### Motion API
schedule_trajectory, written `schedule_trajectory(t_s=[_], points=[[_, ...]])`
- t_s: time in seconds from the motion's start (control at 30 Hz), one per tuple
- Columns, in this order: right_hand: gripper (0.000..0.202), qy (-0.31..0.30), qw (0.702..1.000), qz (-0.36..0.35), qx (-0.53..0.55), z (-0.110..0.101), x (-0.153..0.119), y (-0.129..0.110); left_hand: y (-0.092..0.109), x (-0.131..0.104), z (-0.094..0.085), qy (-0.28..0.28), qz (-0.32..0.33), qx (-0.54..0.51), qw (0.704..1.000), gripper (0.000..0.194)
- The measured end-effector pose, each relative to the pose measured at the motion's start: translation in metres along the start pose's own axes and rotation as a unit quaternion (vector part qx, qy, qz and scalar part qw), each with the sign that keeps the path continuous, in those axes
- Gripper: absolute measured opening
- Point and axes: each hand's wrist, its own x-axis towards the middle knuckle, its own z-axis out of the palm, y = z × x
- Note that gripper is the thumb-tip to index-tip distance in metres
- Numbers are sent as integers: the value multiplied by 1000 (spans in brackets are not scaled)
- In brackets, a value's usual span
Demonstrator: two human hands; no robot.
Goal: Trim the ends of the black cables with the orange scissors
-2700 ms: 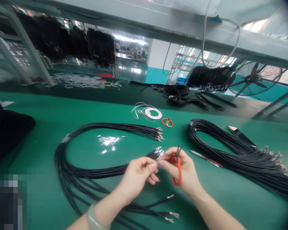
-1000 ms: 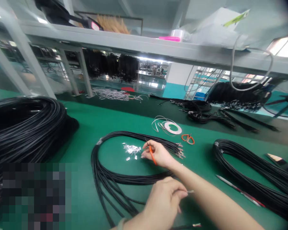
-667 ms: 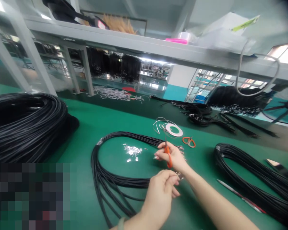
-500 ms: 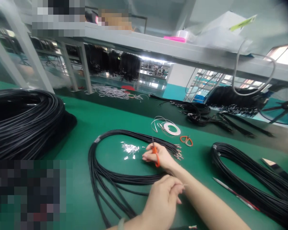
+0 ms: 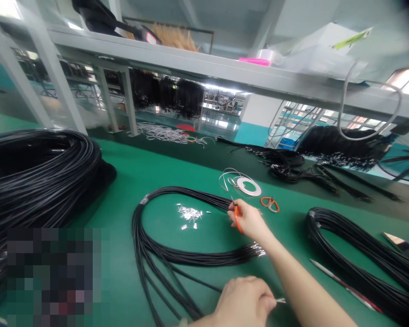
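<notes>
My right hand (image 5: 250, 218) is closed around orange-handled scissors (image 5: 237, 219), with the dark blades pointing up and away. It is over the stripped end of a looped bundle of black cables (image 5: 204, 261), partly hiding the upper strands. Closer to me, my left hand (image 5: 243, 297) pinches a cable end (image 5: 280, 300) whose thin pale wires stick out past the fingertips; the rest of that cable is hidden by the hand. Inside the loop lies a small pile of white and silvery pieces (image 5: 190, 213).
A big black cable coil (image 5: 64, 181) sits at left, another bundle (image 5: 354, 245) at right beside a pen-like tool (image 5: 344, 284). Behind are a white ring of wire (image 5: 248, 186) and a second orange-handled pair of scissors (image 5: 270, 204). A grey shelf beam (image 5: 197, 56) crosses above.
My right hand with the scissors has moved right, towards the upper cable ends. My left hand has shifted lower and to the right; pale wires now show clearly at its fingertips. The view has shifted slightly.
</notes>
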Motion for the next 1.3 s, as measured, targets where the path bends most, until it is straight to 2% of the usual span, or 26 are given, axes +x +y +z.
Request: schedule_trajectory(t_s=[0.1,0.23,0.37,0.5,0.67,0.77,0.87,0.97,1.07,1.17,1.3], points=[[11,35,996,8,-84,-13,2,1,-3,2,1,-12,-8,10,1000,20],[14,29,983,12,-183,-19,-1,1,-2,4,2,-40,-27,26,999,22],[18,23,965,0,-261,2,-7,-6,0,8,1,-81,-61,37,994,23],[25,8,952,-22,-305,25,-15,-8,-3,13,4,-81,-78,27,993,22],[29,-2,955,-44,-293,40,-13,-9,-7,14,8,-83,-72,31,993,20],[25,-30,966,-102,-235,49,-3,-26,-4,12,6,-89,-80,30,992,19],[30,-54,972,-168,-157,52,6,-46,-2,8,2,-74,-74,22,994,20],[29,-14,977,-177,-119,38,7,-47,1,4,-2,-17,-29,0,999,18],[25,42,978,-133,-154,2,-13,-16,4,3,-6,41,-3,-30,999,19],[25,78,965,-42,-248,-43,-56,32,5,7,-10,40,0,-51,998,22],[25,113,921,82,-364,-93,-126,93,6,11,-11,11,-3,-56,998,22]])
